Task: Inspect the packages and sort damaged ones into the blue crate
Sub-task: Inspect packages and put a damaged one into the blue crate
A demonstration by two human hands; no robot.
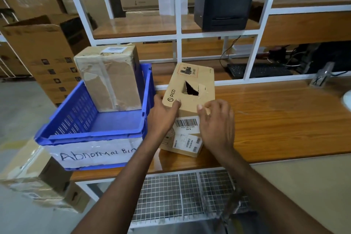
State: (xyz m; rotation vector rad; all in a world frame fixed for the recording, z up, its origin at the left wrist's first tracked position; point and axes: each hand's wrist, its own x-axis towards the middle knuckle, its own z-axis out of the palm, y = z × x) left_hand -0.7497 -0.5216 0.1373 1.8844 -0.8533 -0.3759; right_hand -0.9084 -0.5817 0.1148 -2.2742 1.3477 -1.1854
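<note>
A brown cardboard package (193, 81) marked PICO stands on the wooden table, with a torn hole in its top face and barcode labels on its near side. My left hand (161, 116) grips its left near edge, thumb on the top face. My right hand (216, 123) rests on its right near corner, fingers curled against the box. The blue crate (91, 125), labelled "Abnormal Bin", sits just left of the package at the table's left end. Inside it, a taped and crumpled brown package (112, 80) stands upright against the far wall.
A wooden table (275, 119) extends to the right. A white frame (178, 34) with shelves rises behind it, holding a black printer (224, 9); a keyboard (256, 70) lies beyond. Cardboard boxes (43, 43) stand at left, another box (38, 180) below the crate. Wire mesh (186, 195) lies under the table.
</note>
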